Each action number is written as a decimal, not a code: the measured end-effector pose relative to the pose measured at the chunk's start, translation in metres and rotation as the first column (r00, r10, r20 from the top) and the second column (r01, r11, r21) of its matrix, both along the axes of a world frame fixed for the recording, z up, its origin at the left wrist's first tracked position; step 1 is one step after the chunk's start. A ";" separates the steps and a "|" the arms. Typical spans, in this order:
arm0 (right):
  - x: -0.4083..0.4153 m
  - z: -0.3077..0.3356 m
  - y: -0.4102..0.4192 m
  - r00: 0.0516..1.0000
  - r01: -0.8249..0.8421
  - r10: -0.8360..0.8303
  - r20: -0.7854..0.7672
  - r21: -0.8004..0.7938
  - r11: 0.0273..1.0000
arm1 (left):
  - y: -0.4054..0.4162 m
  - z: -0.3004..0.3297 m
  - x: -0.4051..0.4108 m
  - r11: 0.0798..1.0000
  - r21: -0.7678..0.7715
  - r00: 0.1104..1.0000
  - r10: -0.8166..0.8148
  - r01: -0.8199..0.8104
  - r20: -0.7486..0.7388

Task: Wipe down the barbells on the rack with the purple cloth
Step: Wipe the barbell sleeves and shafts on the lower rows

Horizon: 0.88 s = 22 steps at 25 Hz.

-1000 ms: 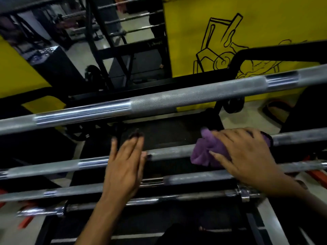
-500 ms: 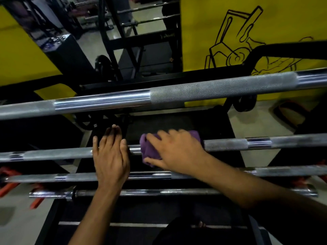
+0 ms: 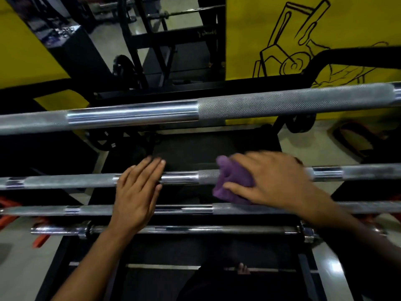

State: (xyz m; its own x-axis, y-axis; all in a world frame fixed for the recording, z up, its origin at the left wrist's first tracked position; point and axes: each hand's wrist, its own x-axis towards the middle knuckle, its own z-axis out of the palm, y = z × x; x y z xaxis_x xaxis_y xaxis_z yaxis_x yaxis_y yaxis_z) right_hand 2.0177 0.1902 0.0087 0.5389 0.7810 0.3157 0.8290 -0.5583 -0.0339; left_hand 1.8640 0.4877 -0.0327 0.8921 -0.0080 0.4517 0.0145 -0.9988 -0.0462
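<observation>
Several steel barbells lie across a black rack [image 3: 308, 276], stepped from high at the back to low near me. My right hand [image 3: 275, 181] presses the purple cloth [image 3: 230, 181] around the second barbell [image 3: 65, 181], right of its middle. My left hand [image 3: 136, 192] rests flat, fingers together, on that same bar left of the cloth, its palm over the third barbell [image 3: 43, 210]. The thick top barbell [image 3: 260, 105] runs above both hands. The lowest barbell [image 3: 217, 229], with collars at each end, passes under my left wrist.
Yellow walls with a black drawing [image 3: 303, 40] stand behind the rack. More racks and bars [image 3: 165, 29] fill the back left. Black weight plates [image 3: 121, 68] sit on the floor behind. Orange pieces [image 3: 8, 205] lie at the left. My foot [image 3: 243, 269] shows below.
My right hand slid the cloth left along the second bar, close to my left hand, then back to the right. The left hand stayed resting on the bars.
</observation>
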 end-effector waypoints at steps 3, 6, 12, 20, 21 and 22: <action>-0.019 -0.012 0.056 0.998 -0.043 0.044 0.048 -0.014 0.999 | 0.018 0.006 -0.006 0.977 0.108 0.982 -0.173 0.181 -0.078; -0.016 -0.017 0.044 0.995 -0.042 0.040 0.094 0.016 0.999 | 0.019 0.009 -0.005 0.974 0.081 0.976 -0.205 0.211 -0.079; -0.009 -0.012 -0.034 0.974 0.201 -0.217 0.059 0.211 0.957 | 0.024 0.006 -0.007 0.966 -0.028 0.961 -0.260 0.259 -0.098; -0.079 -0.029 0.090 0.938 0.345 -0.340 -0.069 0.289 0.893 | 0.062 0.025 -0.014 0.782 -0.329 0.779 -0.601 0.529 -0.177; -0.084 -0.030 0.088 0.933 0.357 -0.347 -0.092 0.324 0.876 | 0.075 0.031 -0.015 0.736 -0.357 0.732 -0.658 0.575 -0.177; -0.088 -0.029 0.086 0.924 0.379 -0.366 -0.106 0.351 0.856 | 0.093 0.036 -0.015 0.708 -0.361 0.703 -0.690 0.606 -0.174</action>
State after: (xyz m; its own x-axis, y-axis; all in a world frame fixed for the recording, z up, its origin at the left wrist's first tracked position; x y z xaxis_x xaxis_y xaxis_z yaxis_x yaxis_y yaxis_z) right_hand 1.9293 0.2760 -0.0198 0.7826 0.3559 0.5108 0.5558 -0.7691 -0.3156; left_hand 1.8486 0.5805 0.0036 0.7903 -0.5542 0.2614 -0.6126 -0.7244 0.3161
